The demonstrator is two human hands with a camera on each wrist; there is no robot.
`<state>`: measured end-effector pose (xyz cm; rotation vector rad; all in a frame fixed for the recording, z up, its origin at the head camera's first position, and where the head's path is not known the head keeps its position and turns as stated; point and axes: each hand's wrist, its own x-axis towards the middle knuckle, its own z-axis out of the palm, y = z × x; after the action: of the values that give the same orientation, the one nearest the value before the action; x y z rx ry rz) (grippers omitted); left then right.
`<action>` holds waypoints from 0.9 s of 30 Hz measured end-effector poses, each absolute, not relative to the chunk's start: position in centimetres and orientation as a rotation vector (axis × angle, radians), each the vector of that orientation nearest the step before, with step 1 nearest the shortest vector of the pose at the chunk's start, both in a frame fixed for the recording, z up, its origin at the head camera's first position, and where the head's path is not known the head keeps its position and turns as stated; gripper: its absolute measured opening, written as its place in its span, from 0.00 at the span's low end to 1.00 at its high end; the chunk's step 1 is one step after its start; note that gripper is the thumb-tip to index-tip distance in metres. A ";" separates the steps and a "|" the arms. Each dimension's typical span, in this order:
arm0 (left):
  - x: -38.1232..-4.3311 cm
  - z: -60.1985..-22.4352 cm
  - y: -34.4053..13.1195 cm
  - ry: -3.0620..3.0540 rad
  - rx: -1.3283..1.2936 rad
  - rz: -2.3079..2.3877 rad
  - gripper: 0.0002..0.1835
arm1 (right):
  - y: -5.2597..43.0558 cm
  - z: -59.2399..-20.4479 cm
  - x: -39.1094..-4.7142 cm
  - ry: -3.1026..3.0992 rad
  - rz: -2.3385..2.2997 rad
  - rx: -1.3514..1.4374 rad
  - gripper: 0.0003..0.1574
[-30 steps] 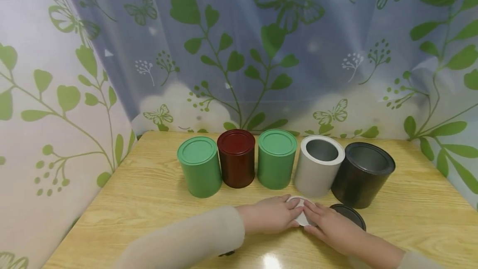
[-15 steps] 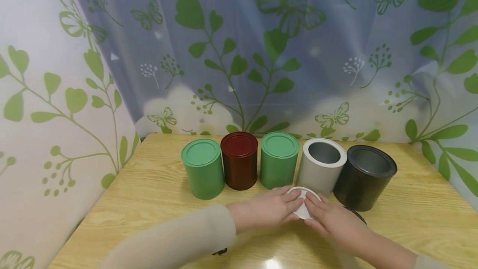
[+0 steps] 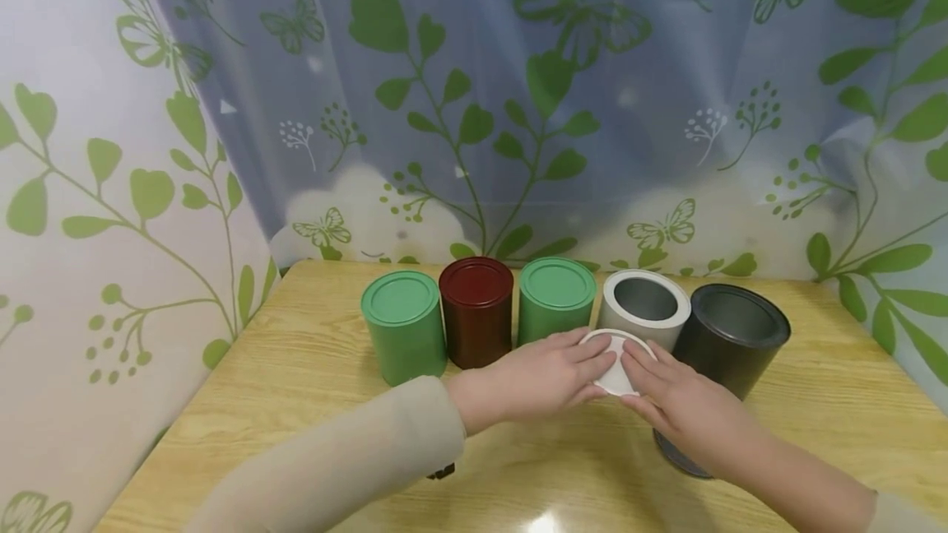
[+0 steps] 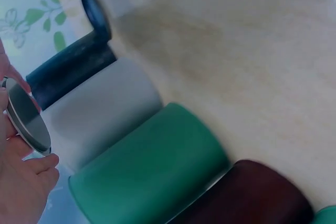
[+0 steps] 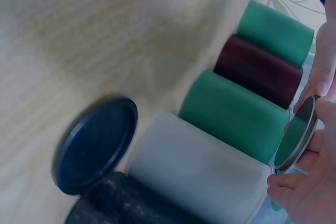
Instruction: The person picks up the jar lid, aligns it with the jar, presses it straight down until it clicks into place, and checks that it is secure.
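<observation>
Both hands hold a white round lid between them, its dark underside facing down. My left hand has its fingers over the lid's left side and the thumb at the near edge. From the other side, my right hand grips the right part in the same way. The lid overlaps the front of the white can in the head view, below its uncovered mouth. In the right wrist view the lid is pinched at its rim, tilted beside the cans.
An uncovered black can stands at the right of the row. Its black lid lies on the table in front. Leftward are a green can, a dark red can and another green can. A patterned curtain hangs behind.
Both hands have raised the white lid and brought it forward, from near the table in front of the cans up toward the white can's mouth. The black lid's near edge now shows.
</observation>
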<state>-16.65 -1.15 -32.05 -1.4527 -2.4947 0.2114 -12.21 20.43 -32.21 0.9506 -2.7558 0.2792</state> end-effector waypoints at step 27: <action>-21.9 -28.5 2.3 -2.715 -1.418 0.233 0.27 | 23.6 -29.4 -18.0 -2.882 0.288 0.958 0.37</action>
<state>-21.86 2.29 -28.49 -1.4185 -2.7151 0.2327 -17.99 23.63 -29.43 0.9584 -2.8815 0.2881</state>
